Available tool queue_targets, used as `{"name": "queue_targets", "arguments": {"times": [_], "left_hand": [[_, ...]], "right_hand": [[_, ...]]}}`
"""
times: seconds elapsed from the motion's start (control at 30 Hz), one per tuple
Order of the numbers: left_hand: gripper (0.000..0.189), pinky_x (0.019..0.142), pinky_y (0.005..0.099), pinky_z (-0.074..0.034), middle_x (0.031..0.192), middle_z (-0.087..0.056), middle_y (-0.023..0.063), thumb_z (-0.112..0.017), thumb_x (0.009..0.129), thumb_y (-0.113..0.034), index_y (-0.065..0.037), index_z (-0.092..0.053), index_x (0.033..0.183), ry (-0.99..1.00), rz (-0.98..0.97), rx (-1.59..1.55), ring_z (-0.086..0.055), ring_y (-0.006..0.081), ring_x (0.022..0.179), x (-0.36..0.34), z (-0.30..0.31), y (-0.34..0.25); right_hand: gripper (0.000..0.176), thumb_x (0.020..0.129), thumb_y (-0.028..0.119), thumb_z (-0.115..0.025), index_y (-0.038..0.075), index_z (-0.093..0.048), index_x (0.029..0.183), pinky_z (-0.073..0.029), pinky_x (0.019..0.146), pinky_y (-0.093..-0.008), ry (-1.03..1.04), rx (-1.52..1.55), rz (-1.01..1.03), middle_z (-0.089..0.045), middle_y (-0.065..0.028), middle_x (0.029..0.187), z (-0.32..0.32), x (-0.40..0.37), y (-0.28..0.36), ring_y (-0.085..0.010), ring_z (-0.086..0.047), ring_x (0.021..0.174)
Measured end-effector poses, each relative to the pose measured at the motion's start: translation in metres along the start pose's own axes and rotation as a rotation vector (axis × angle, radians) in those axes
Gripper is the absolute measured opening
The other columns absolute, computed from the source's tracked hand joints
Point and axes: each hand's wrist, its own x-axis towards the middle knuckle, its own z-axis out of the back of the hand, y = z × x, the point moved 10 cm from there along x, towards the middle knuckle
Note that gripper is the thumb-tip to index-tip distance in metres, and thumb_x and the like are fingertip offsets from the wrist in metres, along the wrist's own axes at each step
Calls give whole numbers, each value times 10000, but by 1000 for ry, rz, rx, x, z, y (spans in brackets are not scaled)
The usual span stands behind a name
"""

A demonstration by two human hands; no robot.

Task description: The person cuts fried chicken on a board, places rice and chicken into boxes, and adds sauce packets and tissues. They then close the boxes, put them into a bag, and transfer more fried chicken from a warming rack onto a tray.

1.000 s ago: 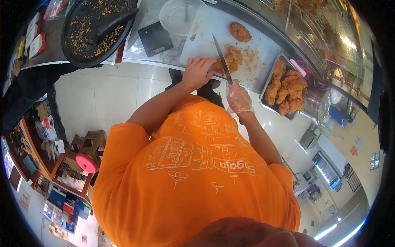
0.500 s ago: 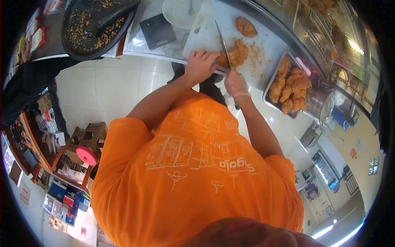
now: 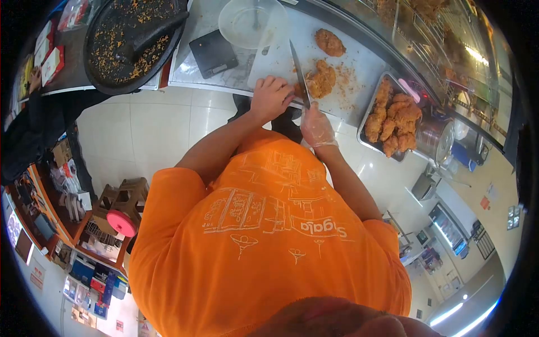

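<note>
A long knife [image 3: 297, 64] lies across a white cutting board [image 3: 275, 62], its blade pointing away from me. My right hand [image 3: 318, 126], in a clear plastic glove, is closed around its handle. On the blade's left, my bare left hand [image 3: 272, 96] has curled fingers at a cut piece of fried chicken [image 3: 298, 90], partly hidden by the fingers and blade. Right of the blade rests a larger piece of fried chicken [image 3: 321, 78], its pale inside partly showing. Farther back on the board is a flat browned fried piece [image 3: 329, 42]. Crumbs are scattered around them.
A metal tray [image 3: 365, 140] of fried chicken stands at the right, beside a glass display case [image 3: 426, 50]. Left of the board are a clear plastic bowl [image 3: 236, 28], a black scale [image 3: 212, 55] and a large stone mortar [image 3: 92, 62]. Another person's hand [image 3: 35, 78] shows far left.
The knife and my right hand have shifted slightly left and toward me. My left hand has drawn a little closer to me, and the cut piece lies apart from the larger one.
</note>
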Motion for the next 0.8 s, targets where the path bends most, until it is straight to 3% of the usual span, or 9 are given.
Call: {"name": "queue_targets", "arguments": {"times": [0.13, 0.27, 0.5, 0.57, 0.63, 0.7, 0.8], "left_hand": [[168, 805, 402, -384, 960, -576, -13, -751, 793, -247, -193, -702, 945, -6, -7, -10, -533, 220, 965, 2, 0, -2], [138, 793, 406, -380, 935, -569, -18, -740, 792, -245, -201, -702, 918, 8, 4, -14, -532, 220, 945, 2, -1, -6], [194, 784, 419, -373, 938, -571, -12, -768, 772, -256, -203, -707, 948, 29, -28, -4, -534, 231, 934, -10, 3, -1], [218, 786, 421, -372, 952, -572, -6, -779, 770, -266, -188, -712, 963, 79, -42, 7, -530, 232, 946, -12, 3, -2], [218, 789, 422, -373, 953, -572, -2, -776, 774, -273, -183, -713, 963, 99, -73, -2, -528, 233, 953, -12, 5, -7], [197, 793, 426, -375, 953, -569, 3, -769, 783, -277, -181, -705, 943, 105, -104, 3, -525, 238, 958, -9, 5, -13], [177, 798, 430, -376, 951, -566, 7, -767, 786, -277, -180, -698, 916, 125, -134, -17, -525, 244, 966, -3, -1, -17]], "right_hand": [[268, 992, 244, -480, -7, -455, 1083, -509, 704, -603, 118, -38, -117, -666, -317, 818, 8, -28, -4, -492, -670, 815], [251, 992, 227, -468, 0, -455, 1100, -512, 713, -597, 74, 28, -63, -659, -331, 819, -27, -11, -19, -495, -668, 824], [252, 1016, 248, -449, 4, -432, 1075, -482, 701, -624, 48, 86, -74, -638, -337, 791, 3, -18, -2, -543, -630, 820], [257, 997, 238, -490, 5, -445, 1095, -494, 697, -609, -12, 84, 20, -652, -332, 836, 20, -27, 7, -523, -645, 828], [265, 975, 223, -521, 7, -443, 1108, -493, 691, -605, -86, 126, -24, -657, -328, 856, 35, -34, -2, -518, -646, 822], [278, 949, 202, -540, 10, -426, 1116, -478, 685, -612, -194, 225, -212, -651, -326, 850, 55, -40, -33, -531, -632, 802], [319, 918, 156, -543, 8, -378, 1148, -450, 657, -622, -390, 161, -204, -601, -346, 786, 56, -41, -84, -553, -598, 751]]}}
